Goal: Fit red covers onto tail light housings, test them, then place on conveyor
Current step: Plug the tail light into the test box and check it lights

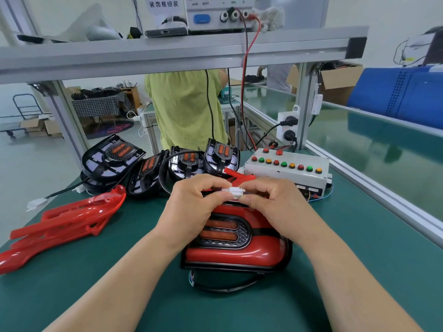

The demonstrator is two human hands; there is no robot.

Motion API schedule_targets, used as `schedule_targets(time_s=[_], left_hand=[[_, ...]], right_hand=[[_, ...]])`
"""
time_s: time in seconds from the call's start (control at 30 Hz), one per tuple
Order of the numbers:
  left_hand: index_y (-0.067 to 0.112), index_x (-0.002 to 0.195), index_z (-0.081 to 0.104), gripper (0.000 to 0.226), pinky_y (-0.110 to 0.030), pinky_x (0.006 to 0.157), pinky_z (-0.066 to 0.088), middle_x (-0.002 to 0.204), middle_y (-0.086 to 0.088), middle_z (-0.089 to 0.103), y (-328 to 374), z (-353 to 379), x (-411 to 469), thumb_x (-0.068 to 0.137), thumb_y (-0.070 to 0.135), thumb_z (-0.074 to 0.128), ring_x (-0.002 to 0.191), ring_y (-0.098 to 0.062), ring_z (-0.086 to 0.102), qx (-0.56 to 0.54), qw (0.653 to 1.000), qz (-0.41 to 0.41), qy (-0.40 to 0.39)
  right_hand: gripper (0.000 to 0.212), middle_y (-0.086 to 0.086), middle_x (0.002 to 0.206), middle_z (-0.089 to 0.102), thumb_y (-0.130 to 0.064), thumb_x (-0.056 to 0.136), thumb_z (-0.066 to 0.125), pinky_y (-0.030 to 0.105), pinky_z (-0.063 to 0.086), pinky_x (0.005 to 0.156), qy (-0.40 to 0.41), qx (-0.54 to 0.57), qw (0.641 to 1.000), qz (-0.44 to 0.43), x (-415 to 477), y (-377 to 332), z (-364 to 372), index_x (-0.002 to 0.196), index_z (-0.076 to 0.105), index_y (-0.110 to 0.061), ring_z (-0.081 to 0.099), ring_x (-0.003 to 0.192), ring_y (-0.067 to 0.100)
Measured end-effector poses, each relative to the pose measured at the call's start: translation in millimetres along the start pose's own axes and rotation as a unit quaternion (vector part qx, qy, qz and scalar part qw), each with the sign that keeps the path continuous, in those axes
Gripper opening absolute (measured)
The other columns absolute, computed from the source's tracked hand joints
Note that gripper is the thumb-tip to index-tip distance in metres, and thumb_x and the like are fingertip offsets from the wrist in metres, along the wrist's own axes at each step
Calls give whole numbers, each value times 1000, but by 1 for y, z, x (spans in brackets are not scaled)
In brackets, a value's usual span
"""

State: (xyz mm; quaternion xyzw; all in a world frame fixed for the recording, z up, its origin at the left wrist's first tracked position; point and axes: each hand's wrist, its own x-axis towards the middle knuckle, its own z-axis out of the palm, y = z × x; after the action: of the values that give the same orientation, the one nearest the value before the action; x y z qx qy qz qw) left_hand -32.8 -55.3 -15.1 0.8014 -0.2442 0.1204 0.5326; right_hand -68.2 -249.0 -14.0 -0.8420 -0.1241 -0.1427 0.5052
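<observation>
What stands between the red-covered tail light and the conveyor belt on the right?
Only the aluminium rail along the bench edge lies between tail light and conveyor belt; the button box sits farther back.

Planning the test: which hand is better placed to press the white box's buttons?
Probably right: the right hand, pinching the white plastic connector, is nearer the white box of coloured buttons than the left hand.

Factory assembly line; conveyor [383,144], test box [285,168]
</observation>
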Motion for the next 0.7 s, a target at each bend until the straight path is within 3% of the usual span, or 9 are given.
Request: schedule_targets(time_s=[0.13, 0.27, 0.33, 0.43, 0.5, 0.57, 0.7], left_hand=[[35, 87, 77, 8, -30, 83, 53, 90, 9, 74, 2, 3, 10, 83, 27, 78, 87, -9, 69, -7, 1000, 7, -28], [33, 85, 77, 7, -34, 81, 56, 84, 3, 75, 8, 5, 27, 78, 32, 77, 82, -16, 70, -19, 997, 16, -69], [35, 85, 77, 10, -28, 76, 55, 82, 1, 75, 8, 4, 35, 75, 34, 76, 77, -12, 68, -14, 996, 24, -85], [37, 87, 78, 17, -17, 71, 53, 84, -2, 75, 7, -2, 48, 73, 46, 73, 73, -6, 66, -11, 993, 17, -119], [42, 91, 77, 29, -20, 77, 53, 91, 5, 76, -1, -6, 55, 75, 60, 60, 83, -7, 68, 0, 994, -20, -107], [43, 93, 76, 36, -25, 84, 50, 97, 12, 76, -17, -6, 57, 82, 65, 49, 91, -8, 68, -24, 993, -95, -65], [39, 89, 77, 38, -36, 97, 49, 98, 11, 77, -39, 5, 51, 101, 48, 42, 94, -1, 70, -79, 981, -177, -13]], right_hand=[[16, -9, 77, 72, -21, 89, 72, 9, 45, 68, 4, 35, 999, 12, 2, 3, -3, 96, 78, -34, 61, 69, -2], [18, -7, 68, 69, -23, 89, 72, 23, 53, 75, 18, 87, 995, 37, 4, 8, -7, 94, 77, -40, 62, 66, 1], [19, -5, 68, 69, -23, 90, 71, 27, 55, 75, 30, 100, 994, 38, 5, 8, -8, 94, 77, -40, 62, 66, 2], [16, -9, 79, 72, -29, 92, 68, 24, 54, 75, 46, 63, 996, 44, 7, 13, -6, 94, 75, -43, 62, 72, -2], [10, -10, 86, 72, -32, 96, 61, 26, 53, 81, 49, 27, 995, 83, 11, 18, -6, 97, 71, -35, 63, 83, 0], [15, -7, 92, 73, -32, 100, 52, 38, 54, 92, 46, 41, 988, 142, 13, 23, -8, 99, 66, -26, 67, 92, 10], [19, -7, 87, 76, -31, 100, 44, 42, 55, 93, 28, 64, 982, 174, 15, 25, -11, 104, 59, -21, 71, 88, 11]])
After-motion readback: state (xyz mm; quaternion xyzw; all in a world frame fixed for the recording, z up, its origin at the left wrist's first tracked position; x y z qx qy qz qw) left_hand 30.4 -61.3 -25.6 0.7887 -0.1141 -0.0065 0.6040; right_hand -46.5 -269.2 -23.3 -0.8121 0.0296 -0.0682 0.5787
